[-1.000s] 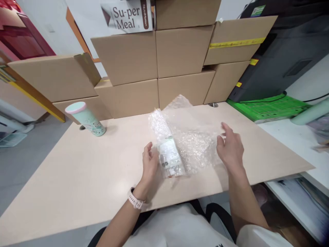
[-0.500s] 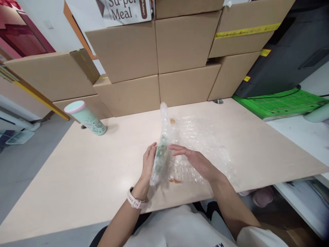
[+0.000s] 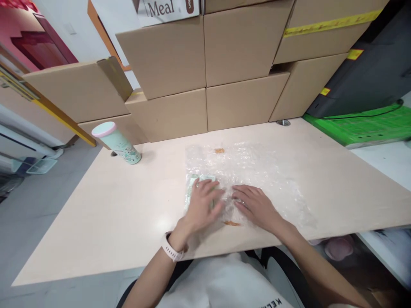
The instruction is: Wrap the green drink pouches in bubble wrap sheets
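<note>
Bubble wrap (image 3: 257, 171) lies spread flat on the pale beige desk (image 3: 96, 214), near the front edge, centre-right. Left hand (image 3: 202, 205) presses palm-down on the sheet's left end, fingers slightly spread, over a small green-and-white packet (image 3: 194, 182) that sits under the plastic; only the packet's far edge shows. Right hand (image 3: 257, 207) is flat on the wrap just right of the left hand, fingers close together and pointing left, tips almost meeting the left hand's. White watch (image 3: 171, 250) on the left wrist. Two small brown tape bits on the wrap: one at its far edge (image 3: 219, 150), one at its near edge (image 3: 231, 223) between the hands. Mint tumbler (image 3: 116, 143) with a pink lid stands well left of the wrap, at the desk's back. Cardboard boxes (image 3: 205, 68) stacked behind the wrap form a wall along the desk's rear. Green mat (image 3: 362, 126) and black machine (image 3: 372, 68) far right of the wrap. Grey floor (image 3: 28, 201) left of the desk.
</note>
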A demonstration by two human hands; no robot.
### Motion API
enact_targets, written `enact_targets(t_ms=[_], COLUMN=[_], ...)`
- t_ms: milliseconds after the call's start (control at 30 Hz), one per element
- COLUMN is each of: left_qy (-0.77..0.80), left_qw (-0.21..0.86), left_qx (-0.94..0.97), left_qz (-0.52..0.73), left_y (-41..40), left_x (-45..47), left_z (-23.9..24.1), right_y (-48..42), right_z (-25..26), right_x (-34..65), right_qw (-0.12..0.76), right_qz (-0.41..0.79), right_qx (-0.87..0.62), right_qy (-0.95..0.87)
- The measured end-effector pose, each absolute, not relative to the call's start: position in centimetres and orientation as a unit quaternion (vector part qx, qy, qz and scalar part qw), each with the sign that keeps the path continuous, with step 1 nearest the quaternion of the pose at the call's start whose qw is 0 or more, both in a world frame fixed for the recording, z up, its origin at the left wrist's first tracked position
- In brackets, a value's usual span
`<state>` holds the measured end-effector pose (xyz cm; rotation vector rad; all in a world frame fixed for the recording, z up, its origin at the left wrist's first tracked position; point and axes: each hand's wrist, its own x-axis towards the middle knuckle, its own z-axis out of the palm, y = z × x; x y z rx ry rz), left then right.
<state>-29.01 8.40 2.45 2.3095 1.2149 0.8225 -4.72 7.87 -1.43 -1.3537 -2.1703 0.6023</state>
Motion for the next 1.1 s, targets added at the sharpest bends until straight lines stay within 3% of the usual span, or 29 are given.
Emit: enact_targets(t_ms=[67,167,633,767,933,1100], left_qy=[0.383,0.364,0.489,0.474,0.474,0.479], left_qw=[0.178,0.156,0.131,0.168,0.183,0.220], left_qx=[0.886,0.905,0.804,0.821,0.825,0.810], left_qz=[0.192,0.153,0.311,0.269,0.250,0.258], left_y=[7.7,7.3,5.7,3.9,3.1,3.0], left_x=[-27.3,-26.1,-33.8,-33.3,-32.4,-32.6], left_z=[2.8,2.7,1.4,0.3,-1.0,-1.2], right_y=[8.7,9.9,11.1,10.2,9.9,9.1], right_z=[-1.5,-1.4,0.6,0.7,-0.2,1.1], right_x=[-3.0,-0.6,0.0,-4.8,-6.8,-7.9], right_qw=[0.253,0.259,0.293,0.264,0.349,0.410], right_qz=[0.192,0.138,0.007,0.094,0.230,0.452], right_qx=[-0.506,-0.534,-0.669,-0.651,-0.651,-0.600], right_qy=[-0.802,-0.793,-0.683,-0.706,-0.633,-0.517])
